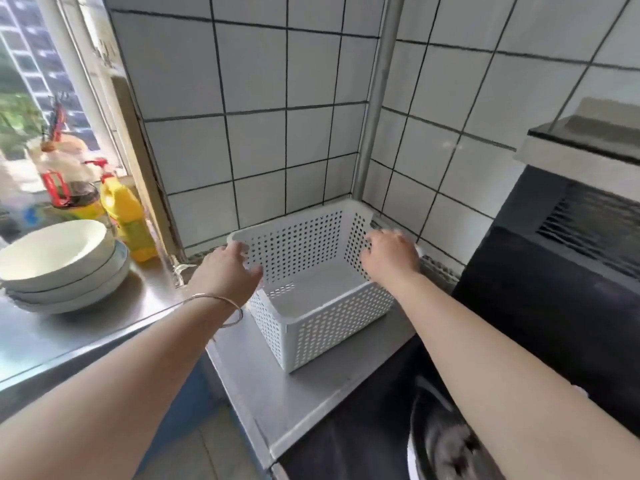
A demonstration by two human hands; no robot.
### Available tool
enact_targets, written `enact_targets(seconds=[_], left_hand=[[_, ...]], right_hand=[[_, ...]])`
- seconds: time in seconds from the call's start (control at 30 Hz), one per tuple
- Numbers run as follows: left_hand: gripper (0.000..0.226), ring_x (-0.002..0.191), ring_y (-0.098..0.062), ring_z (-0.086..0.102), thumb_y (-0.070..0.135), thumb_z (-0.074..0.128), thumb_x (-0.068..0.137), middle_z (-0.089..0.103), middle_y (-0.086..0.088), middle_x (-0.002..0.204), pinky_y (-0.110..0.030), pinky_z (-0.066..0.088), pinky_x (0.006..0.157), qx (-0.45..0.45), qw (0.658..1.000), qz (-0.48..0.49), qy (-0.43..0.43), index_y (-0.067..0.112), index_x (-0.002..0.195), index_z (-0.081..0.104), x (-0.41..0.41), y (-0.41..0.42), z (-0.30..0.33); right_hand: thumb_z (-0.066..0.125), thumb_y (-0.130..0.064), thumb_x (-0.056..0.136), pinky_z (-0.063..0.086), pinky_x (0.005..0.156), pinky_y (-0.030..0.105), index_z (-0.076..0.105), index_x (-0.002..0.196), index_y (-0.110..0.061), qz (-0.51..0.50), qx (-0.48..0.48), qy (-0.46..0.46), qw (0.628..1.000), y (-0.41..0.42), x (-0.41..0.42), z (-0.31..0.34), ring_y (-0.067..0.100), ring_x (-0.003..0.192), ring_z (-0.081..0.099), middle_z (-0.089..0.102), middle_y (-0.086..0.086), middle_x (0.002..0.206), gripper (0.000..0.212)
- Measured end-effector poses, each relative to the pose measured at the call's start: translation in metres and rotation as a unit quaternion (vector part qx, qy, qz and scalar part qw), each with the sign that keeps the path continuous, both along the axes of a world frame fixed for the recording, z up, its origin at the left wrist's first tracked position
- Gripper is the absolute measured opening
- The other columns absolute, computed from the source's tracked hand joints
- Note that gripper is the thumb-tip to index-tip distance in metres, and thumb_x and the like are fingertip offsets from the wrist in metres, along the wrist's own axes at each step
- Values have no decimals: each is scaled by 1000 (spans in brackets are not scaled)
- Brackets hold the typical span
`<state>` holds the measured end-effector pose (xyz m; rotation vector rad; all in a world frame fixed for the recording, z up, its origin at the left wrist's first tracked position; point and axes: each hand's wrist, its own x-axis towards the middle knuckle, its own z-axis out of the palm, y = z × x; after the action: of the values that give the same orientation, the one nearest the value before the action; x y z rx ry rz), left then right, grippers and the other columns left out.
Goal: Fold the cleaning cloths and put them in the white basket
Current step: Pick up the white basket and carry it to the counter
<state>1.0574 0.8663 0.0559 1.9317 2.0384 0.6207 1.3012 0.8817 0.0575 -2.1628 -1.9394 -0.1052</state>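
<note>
White perforated plastic makes up the basket (332,317), which sits on the steel table (277,393) pushed into the tiled corner, its open top facing up and nothing visible inside. Both hands are at its side rims, one on each, which looks like a two-sided hold meant to lift or shift it squarely rather than tip it. The left hand (227,271) curls over the basket's left rim, fingers draped inside the wall; its grip appears closed on that edge. The right hand (393,251) lies over the basket's right rim with fingers bent down the outside; whether it truly clasps the rim or only rests there I cannot tell. A thin bangle (221,310) circles the left wrist.

No cloths show anywhere, so folding has not begun; bringing the basket out of the corner seems the likely purpose. Left of the basket stand stacked bowls (62,265) and a yellow bottle (128,223); right of it sits a dark hob (554,323).
</note>
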Motion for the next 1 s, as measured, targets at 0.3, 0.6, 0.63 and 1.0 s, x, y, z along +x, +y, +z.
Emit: enact_targets(seconds=[0.3, 0.6, 0.63, 1.0], left_hand=[[72, 123, -37, 44, 32, 68, 77, 42, -23, 134, -41, 37, 101, -110, 917, 298, -242, 1, 132, 33, 29, 70, -59], [34, 91, -35, 52, 23, 38, 95, 57, -26, 115, -34, 35, 74, -122, 881, 351, -292, -3, 116, 46, 44, 87, -86], [36, 100, -37, 52, 23, 35, 96, 54, -26, 120, -34, 33, 77, -121, 883, 353, -286, -2, 121, 42, 47, 87, -84], [34, 100, -40, 58, 29, 33, 95, 59, -24, 106, -41, 47, 89, -62, 915, 331, -220, 2, 106, 52, -36, 65, -52]], right_hand=[[55, -28, 84, 36, 102, 43, 41, 132, -12, -105, -85, 30, 990, 119, 65, -43, 32, 126, 36, 43, 13, 135, 52], [52, -16, 86, 48, 87, 41, 48, 120, -5, -157, -75, 132, 976, 168, 77, -74, 37, 107, 56, 58, 20, 119, 36], [51, -15, 87, 49, 85, 41, 49, 120, -5, -167, -74, 143, 973, 170, 75, -74, 37, 105, 58, 59, 19, 117, 34], [53, -29, 88, 36, 41, 17, 59, 93, -1, -133, -162, 329, 921, 159, 35, -29, 19, 48, 49, 59, 12, 67, 29]])
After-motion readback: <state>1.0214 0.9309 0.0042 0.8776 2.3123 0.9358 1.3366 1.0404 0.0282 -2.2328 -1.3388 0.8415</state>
